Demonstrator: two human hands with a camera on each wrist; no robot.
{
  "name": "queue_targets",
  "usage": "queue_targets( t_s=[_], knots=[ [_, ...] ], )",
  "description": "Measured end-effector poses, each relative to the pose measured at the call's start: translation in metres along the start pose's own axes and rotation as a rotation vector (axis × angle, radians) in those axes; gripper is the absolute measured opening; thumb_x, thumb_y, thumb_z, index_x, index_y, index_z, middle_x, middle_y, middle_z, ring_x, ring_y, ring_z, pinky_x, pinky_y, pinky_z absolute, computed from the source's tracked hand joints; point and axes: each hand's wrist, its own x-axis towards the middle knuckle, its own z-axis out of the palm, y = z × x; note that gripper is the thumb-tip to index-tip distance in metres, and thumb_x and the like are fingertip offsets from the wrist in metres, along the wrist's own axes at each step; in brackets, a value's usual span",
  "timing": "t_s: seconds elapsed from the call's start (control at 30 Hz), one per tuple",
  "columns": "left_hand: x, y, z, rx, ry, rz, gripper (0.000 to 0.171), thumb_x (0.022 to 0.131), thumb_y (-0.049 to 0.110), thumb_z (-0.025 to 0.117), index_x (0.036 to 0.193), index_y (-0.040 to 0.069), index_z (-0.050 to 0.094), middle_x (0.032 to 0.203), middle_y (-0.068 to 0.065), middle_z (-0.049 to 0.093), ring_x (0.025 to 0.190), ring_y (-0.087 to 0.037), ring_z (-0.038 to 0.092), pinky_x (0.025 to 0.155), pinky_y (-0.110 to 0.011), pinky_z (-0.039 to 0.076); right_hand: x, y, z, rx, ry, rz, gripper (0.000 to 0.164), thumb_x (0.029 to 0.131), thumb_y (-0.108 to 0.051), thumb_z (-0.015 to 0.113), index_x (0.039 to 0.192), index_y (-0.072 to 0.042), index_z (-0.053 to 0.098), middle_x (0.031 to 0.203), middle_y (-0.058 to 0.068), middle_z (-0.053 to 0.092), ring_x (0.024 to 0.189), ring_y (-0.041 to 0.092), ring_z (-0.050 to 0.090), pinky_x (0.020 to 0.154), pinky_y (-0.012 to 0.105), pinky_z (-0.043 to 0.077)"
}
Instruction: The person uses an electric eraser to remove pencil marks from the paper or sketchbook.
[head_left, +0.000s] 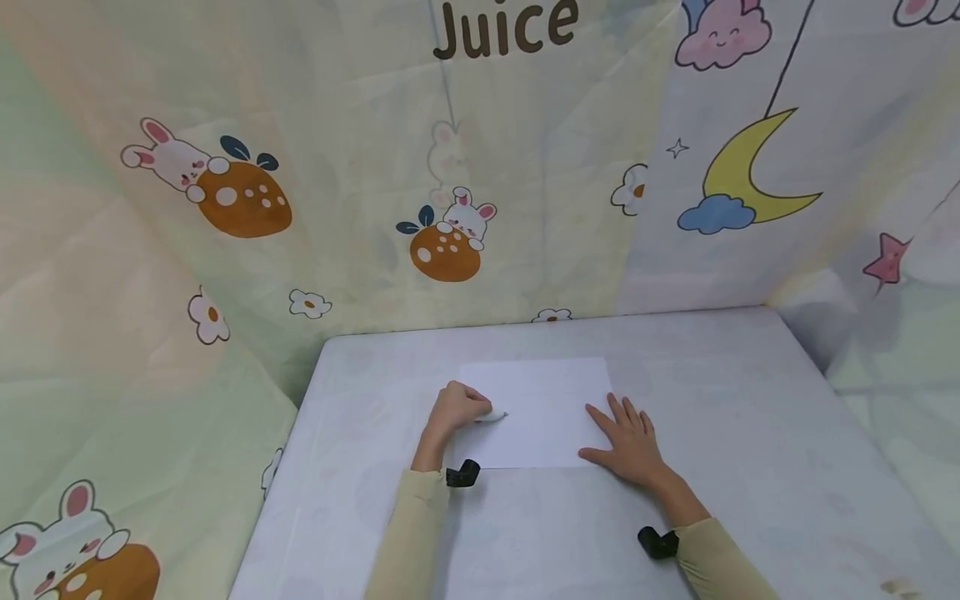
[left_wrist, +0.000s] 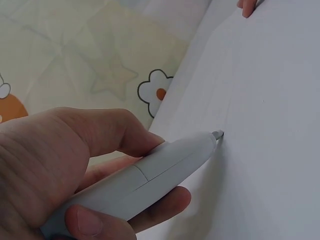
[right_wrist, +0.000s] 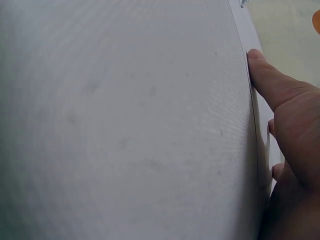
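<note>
A sheet of white paper (head_left: pixel 540 400) lies flat on the table. My left hand (head_left: pixel 454 407) grips a thick, pale grey pen (left_wrist: pixel 172 162) over the left part of the sheet. The pen slants, and its narrow metal tip (left_wrist: pixel 218 134) is right at the white surface in the left wrist view. My right hand (head_left: pixel 633 446) rests with spread fingers at the sheet's right edge, thumb and index finger over the paper. In the right wrist view the thumb (right_wrist: pixel 272 80) lies along the edge of the sheet.
The table (head_left: pixel 720 400) has a pale cover and stands against a printed cloth backdrop (head_left: pixel 337 183) with rabbits, flowers and a moon. Black wrist cameras sit near both sleeves, one by the left wrist (head_left: pixel 462 473) and one by the right (head_left: pixel 657 543).
</note>
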Motion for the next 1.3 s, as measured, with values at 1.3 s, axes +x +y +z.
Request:
queue_targets(
  t_s=[1.3],
  knots=[
    [0.005, 0.003, 0.010, -0.070, -0.056, 0.013, 0.012, 0.075, 0.024, 0.075, 0.081, 0.014, 0.079, 0.079, 0.001, 0.070, 0.069, -0.015, 0.062, 0.061, -0.030, 0.048, 0.000, 0.002, 0.004, -0.005, 0.014, -0.013, 0.085, 0.078, -0.056, 0.072, 0.144, -0.009, 0.047, 0.153, 0.029, 0.022, 0.139, 0.052, 0.011, 0.104, 0.068, 0.005]
  ],
)
